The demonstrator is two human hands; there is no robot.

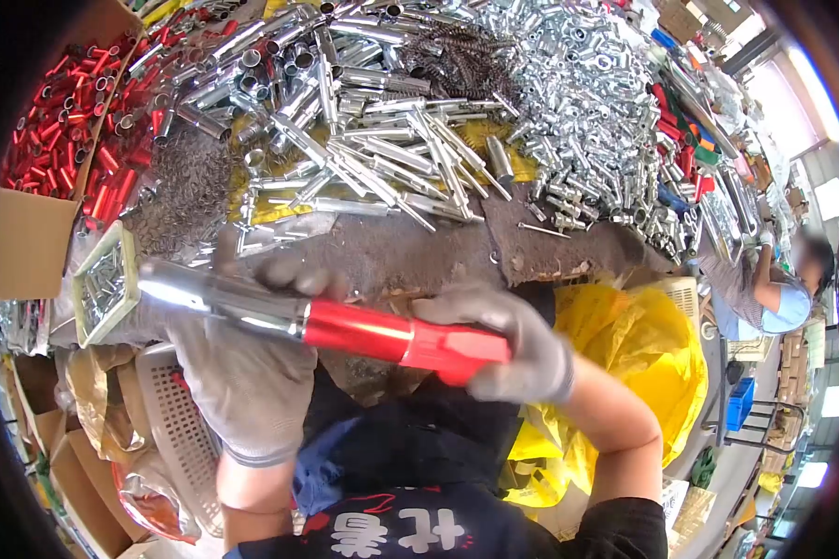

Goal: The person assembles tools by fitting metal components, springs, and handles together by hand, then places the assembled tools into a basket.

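Both my hands wear grey gloves and share a long metal tube [359,331], chrome at the left part and shiny red at the right. My left hand [247,382] is closed around the chrome part from below, its blurred fingertips showing above the tube. Around the red end, my right hand [522,340] is closed with the fingers over the top. The tube lies nearly level across my front, its chrome end slightly higher. Beyond it, a pile of chrome tubes and rods [382,154] lies on the cloth-covered table [391,247].
Small metal fittings [587,102] heap at the back right, with dark springs [461,56] beside them. Red sleeves [65,130] fill a carton at left. A small tray [107,284] holds screw-like parts. A yellow bag [634,363] hangs at right. Another person [769,289] is far right.
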